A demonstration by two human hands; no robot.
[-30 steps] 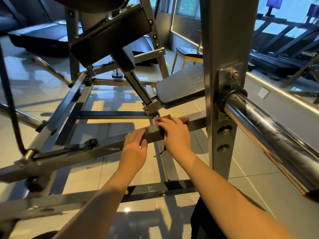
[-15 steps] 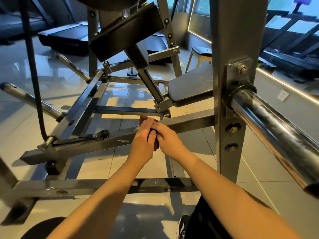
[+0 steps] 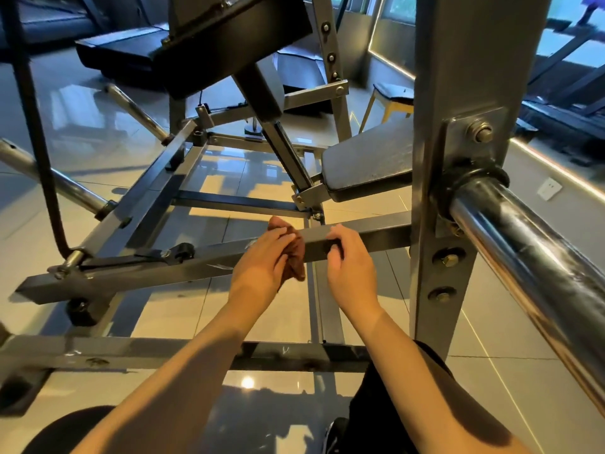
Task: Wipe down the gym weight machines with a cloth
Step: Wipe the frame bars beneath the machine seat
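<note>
Brown cloth [image 3: 296, 257] is gripped by the left hand [image 3: 262, 265] against a grey bar [image 3: 373, 237], right hand [image 3: 352, 273] fingers curled over it, beside a post [image 3: 458, 93] and chrome tube [image 3: 523, 253].

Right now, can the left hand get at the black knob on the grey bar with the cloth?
Probably yes: the left hand holds the cloth on the grey bar, and nothing lies on the bar between it and the black knob.
</note>
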